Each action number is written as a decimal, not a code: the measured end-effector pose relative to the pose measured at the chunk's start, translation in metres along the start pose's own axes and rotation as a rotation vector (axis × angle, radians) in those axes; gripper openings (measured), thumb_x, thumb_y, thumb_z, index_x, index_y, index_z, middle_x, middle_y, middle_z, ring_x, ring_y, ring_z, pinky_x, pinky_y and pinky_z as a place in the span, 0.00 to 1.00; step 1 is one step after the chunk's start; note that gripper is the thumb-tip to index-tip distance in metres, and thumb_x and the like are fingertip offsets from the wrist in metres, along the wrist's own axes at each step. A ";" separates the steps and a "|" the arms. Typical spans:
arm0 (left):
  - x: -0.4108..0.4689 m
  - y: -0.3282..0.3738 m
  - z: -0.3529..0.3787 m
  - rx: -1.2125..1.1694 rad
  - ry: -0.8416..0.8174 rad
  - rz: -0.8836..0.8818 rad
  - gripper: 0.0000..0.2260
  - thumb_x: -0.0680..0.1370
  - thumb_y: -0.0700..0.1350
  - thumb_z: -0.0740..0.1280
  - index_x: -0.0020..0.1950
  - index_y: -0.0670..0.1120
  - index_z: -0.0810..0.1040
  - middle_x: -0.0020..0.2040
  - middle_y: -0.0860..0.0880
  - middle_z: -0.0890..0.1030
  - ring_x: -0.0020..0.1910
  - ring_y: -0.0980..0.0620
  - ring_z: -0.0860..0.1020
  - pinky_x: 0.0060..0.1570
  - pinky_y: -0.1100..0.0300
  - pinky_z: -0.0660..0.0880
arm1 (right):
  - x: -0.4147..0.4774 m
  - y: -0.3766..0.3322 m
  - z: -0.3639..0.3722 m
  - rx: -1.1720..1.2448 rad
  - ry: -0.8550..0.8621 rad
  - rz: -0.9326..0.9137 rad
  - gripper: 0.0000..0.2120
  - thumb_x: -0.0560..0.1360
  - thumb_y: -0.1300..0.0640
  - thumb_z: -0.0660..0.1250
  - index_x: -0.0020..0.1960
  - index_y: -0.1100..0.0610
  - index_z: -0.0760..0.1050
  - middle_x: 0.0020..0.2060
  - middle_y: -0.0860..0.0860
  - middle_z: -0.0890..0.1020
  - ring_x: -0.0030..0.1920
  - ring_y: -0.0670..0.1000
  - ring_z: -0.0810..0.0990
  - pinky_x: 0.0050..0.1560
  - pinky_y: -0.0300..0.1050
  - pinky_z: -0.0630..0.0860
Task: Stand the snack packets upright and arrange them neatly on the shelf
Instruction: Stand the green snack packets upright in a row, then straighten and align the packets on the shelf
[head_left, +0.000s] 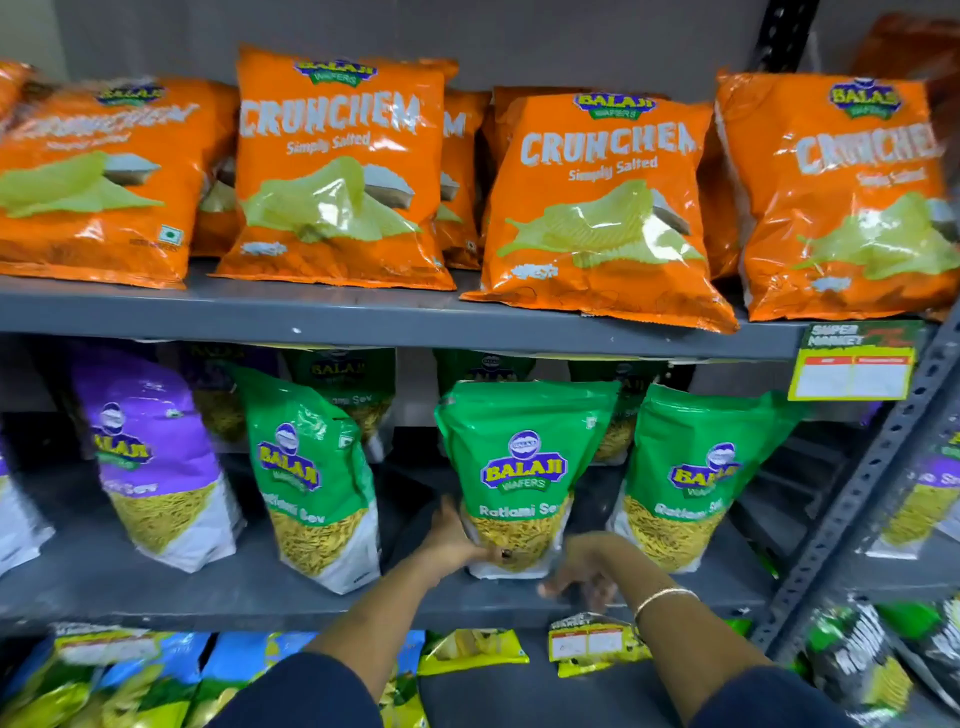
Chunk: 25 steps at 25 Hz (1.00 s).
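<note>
a grey metal shelf unit (415, 317) fills the frame, its perforated upright (883, 467) running down the right side. on the upper shelf, a row of large orange crunchem packets (337, 171) stands side by side, leaning back slightly, with more orange packets behind them. on the middle shelf (208, 587), a purple sev packet (150, 457) stands at the left, tilted toward the left. beside it a green ratlami sev packet (311, 488) leans the same way, apart from its neighbours. the centre green packet (519, 467) stands nearly upright near the shelf's front edge, and another green packet on the right (685, 478) stands just beside it, its top corner tipped right. further green packets sit behind in shadow. a yellow price tag (852, 364) hangs from the upper shelf edge at the right, and a smaller one (587, 644) hangs from the middle shelf edge. blue and yellow packets (156, 680) lie on the shelf below, blurred. a person's left hand (457, 540) is pressed against the lower left side of the centre green packet, thumb across its front and fingers hidden behind its edge, gripping it. the right hand (582, 571) hovers just below and to the right of the packet's base, fingers loosely spread and pointing down, blurred, holding nothing. a thin bangle (665, 597) circles the right wrist.
</note>
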<state>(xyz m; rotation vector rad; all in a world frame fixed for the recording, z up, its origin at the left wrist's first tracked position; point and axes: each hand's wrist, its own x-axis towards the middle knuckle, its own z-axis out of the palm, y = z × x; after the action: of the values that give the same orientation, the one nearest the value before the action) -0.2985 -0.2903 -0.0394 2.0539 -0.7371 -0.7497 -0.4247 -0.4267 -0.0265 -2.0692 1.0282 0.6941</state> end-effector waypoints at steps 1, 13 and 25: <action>-0.006 -0.004 -0.010 0.079 -0.025 -0.042 0.34 0.65 0.44 0.76 0.67 0.41 0.64 0.65 0.40 0.69 0.64 0.44 0.72 0.64 0.52 0.71 | 0.002 -0.011 -0.002 -0.106 -0.099 0.104 0.31 0.73 0.49 0.66 0.68 0.67 0.64 0.65 0.61 0.75 0.53 0.56 0.81 0.62 0.51 0.73; -0.008 -0.125 -0.215 0.120 0.149 -0.094 0.45 0.59 0.45 0.78 0.71 0.39 0.60 0.69 0.42 0.71 0.67 0.45 0.70 0.68 0.50 0.69 | 0.030 -0.185 0.116 0.480 0.351 -0.529 0.37 0.62 0.52 0.77 0.64 0.62 0.66 0.62 0.52 0.75 0.62 0.51 0.74 0.57 0.43 0.72; -0.010 -0.131 -0.196 -0.204 -0.049 0.204 0.57 0.45 0.58 0.80 0.69 0.44 0.64 0.62 0.47 0.75 0.63 0.51 0.72 0.56 0.61 0.68 | -0.037 -0.234 0.034 1.109 0.597 -0.743 0.05 0.70 0.65 0.70 0.40 0.56 0.79 0.38 0.48 0.86 0.33 0.45 0.84 0.44 0.43 0.74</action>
<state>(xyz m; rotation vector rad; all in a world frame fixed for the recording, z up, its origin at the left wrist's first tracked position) -0.1329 -0.1226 -0.0490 1.7536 -0.8475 -0.7295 -0.2559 -0.2831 0.0634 -1.4167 0.5849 -0.7732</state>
